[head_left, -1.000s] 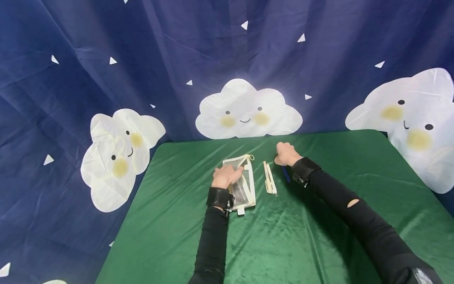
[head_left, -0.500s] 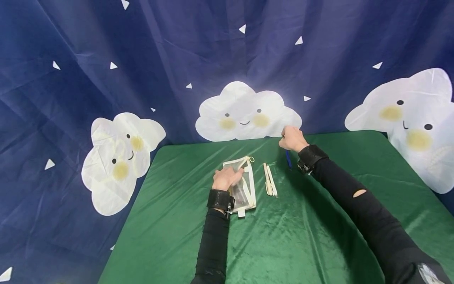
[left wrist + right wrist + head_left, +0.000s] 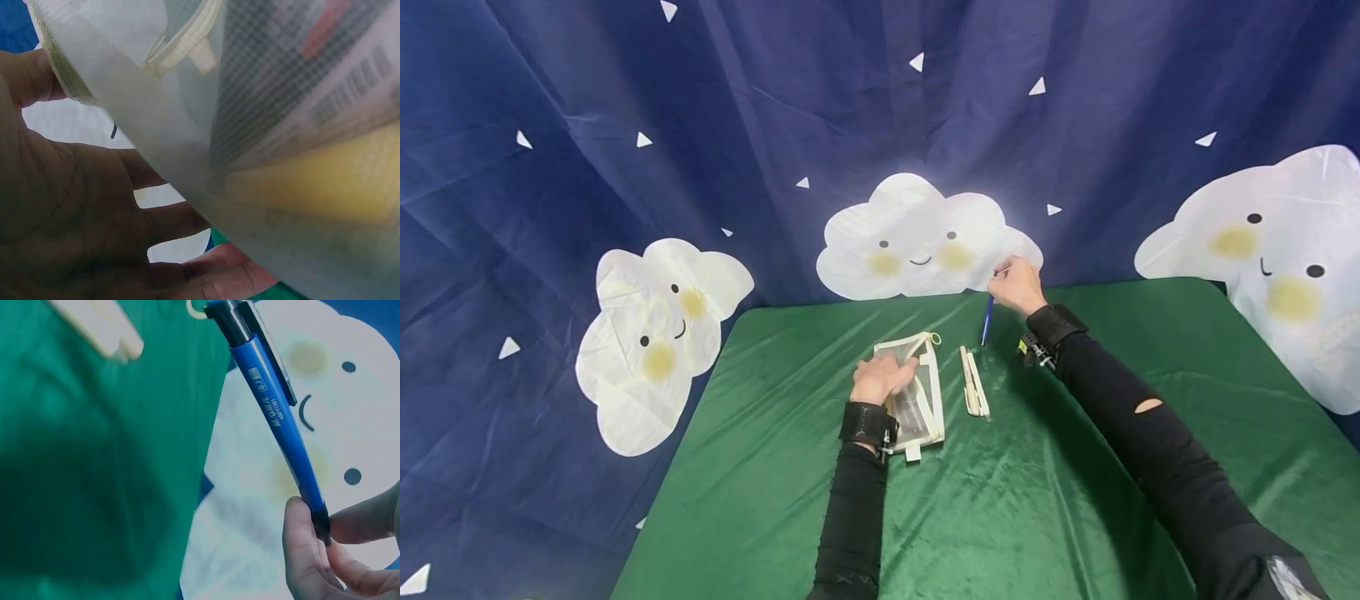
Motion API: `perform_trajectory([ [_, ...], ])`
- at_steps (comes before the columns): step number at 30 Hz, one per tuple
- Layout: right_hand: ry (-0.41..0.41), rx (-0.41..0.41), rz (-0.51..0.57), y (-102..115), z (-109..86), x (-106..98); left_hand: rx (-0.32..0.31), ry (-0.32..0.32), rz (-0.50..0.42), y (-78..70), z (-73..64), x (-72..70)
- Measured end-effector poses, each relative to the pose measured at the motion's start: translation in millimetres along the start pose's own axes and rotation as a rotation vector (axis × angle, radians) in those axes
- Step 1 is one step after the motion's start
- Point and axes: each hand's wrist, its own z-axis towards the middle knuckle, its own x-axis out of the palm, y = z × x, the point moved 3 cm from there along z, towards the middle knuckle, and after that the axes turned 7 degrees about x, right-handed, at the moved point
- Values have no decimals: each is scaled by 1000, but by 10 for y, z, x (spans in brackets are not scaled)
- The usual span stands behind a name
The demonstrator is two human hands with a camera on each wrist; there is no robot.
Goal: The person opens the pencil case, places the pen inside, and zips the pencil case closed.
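In the head view my left hand (image 3: 880,379) holds the see-through zip pouch (image 3: 931,392) with pale trim on the green cloth. The left wrist view shows thumb and fingers about the pouch's edge (image 3: 69,81); a yellow thing (image 3: 319,181) and a barcode label (image 3: 350,87) show through the mesh. At the far edge of the table, my right hand (image 3: 1018,286) pinches a blue pen (image 3: 987,321) by its dark end. Its clip end points down, above the cloth. Two pale pens (image 3: 972,383) lie side by side between the hands.
A green cloth (image 3: 1075,517) covers the table, wrinkled in places. Behind it hangs a dark blue curtain (image 3: 760,100) with white smiling clouds (image 3: 917,208) and small white triangles. The pouch's zip ring (image 3: 935,338) lies at its far right corner.
My right hand has lifted the blue pen and carried it away from me, then swung its hanging end left. My left hand and the pouch have stayed put.
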Motion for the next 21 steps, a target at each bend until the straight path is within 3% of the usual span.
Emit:
perform_trajectory([
  [9,16,90,171,-56,-35,330,-1,5,9,-10,-9,-1],
  [21,154,76,283,85,-289,745,-3,-5,-3,5,16,-10],
])
